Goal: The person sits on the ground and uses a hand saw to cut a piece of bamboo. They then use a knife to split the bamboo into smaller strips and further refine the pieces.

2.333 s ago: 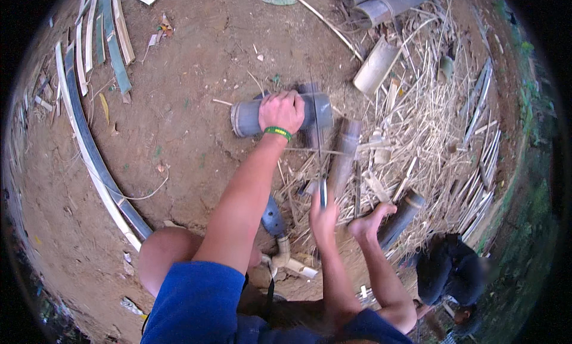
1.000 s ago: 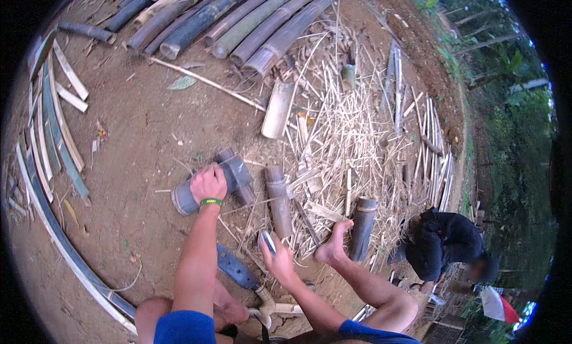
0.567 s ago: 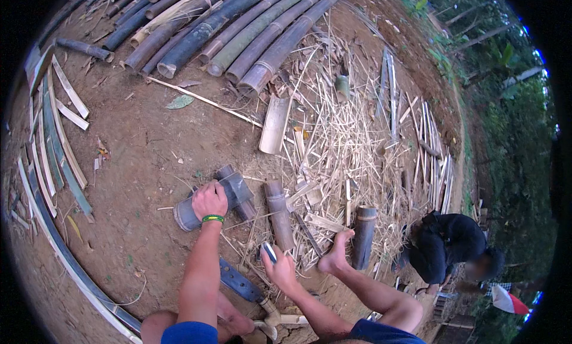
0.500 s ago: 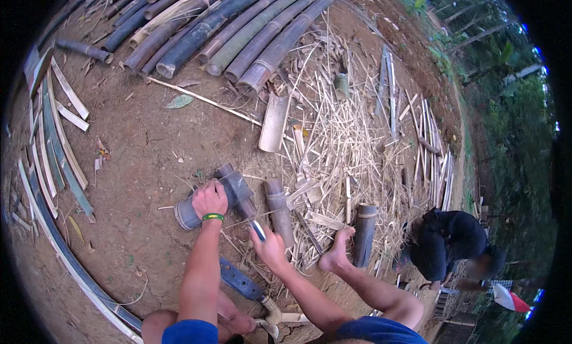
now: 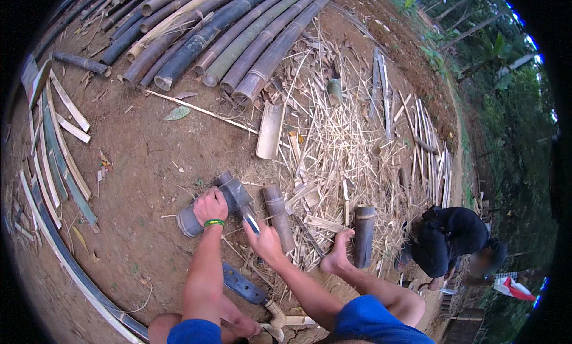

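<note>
My left hand (image 5: 211,207) is closed over a short dark bamboo section (image 5: 189,222) lying on the dirt. Crossing its far end is a dark, blocky piece (image 5: 238,194), whose narrower part runs toward my right hand (image 5: 266,244). That hand is closed around a slim tool with a white and dark blue part (image 5: 252,225); its exact kind is unclear, and my fingers hide some of it. Beside my right hand lies another short bamboo section (image 5: 277,210). Between my legs rests a dark flat piece with round holes (image 5: 244,284), with a pale curved handle (image 5: 276,313) at its end.
Long bamboo poles (image 5: 238,40) lie at the back. Split strips (image 5: 56,153) curve along the left. Pale shavings (image 5: 345,147) cover the ground to the right, near an upright bamboo section (image 5: 364,236) by my bare foot (image 5: 337,251). A person in dark clothes (image 5: 450,242) crouches far right.
My right hand has shifted slightly up and closer to the dark blocky piece, with the slim tool still in it. My left hand stays on the bamboo section. The view has shifted a little.
</note>
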Motion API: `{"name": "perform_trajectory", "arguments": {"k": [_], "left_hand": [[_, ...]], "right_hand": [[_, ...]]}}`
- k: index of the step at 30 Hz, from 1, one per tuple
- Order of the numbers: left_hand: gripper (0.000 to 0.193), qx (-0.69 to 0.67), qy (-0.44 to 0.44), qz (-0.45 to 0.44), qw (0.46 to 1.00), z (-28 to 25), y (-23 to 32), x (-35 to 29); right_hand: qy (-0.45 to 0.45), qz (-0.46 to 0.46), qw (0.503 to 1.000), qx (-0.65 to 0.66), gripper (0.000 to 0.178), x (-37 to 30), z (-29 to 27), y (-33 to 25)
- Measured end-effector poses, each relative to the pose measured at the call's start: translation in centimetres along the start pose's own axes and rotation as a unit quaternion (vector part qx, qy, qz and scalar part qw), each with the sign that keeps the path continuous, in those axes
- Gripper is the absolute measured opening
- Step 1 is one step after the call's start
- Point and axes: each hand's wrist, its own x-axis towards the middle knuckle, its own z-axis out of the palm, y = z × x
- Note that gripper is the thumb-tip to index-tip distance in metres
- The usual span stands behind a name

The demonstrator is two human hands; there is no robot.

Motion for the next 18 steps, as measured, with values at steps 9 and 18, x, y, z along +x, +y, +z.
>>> {"name": "perform_trajectory", "arguments": {"k": [9, 18], "left_hand": [[0.032, -0.022, 0.031, 0.020, 0.999, 0.5, 0.1, -0.1], [0.033, -0.023, 0.085, 0.035, 0.995, -0.1, -1.9, 0.9]], "right_hand": [[0.027, -0.038, 0.999, 0.001, 0.050, 1.7, 0.4, -0.7], [0.002, -0.059, 0.998, -0.005, 0.040, -1.5, -1.2, -1.4]]}}
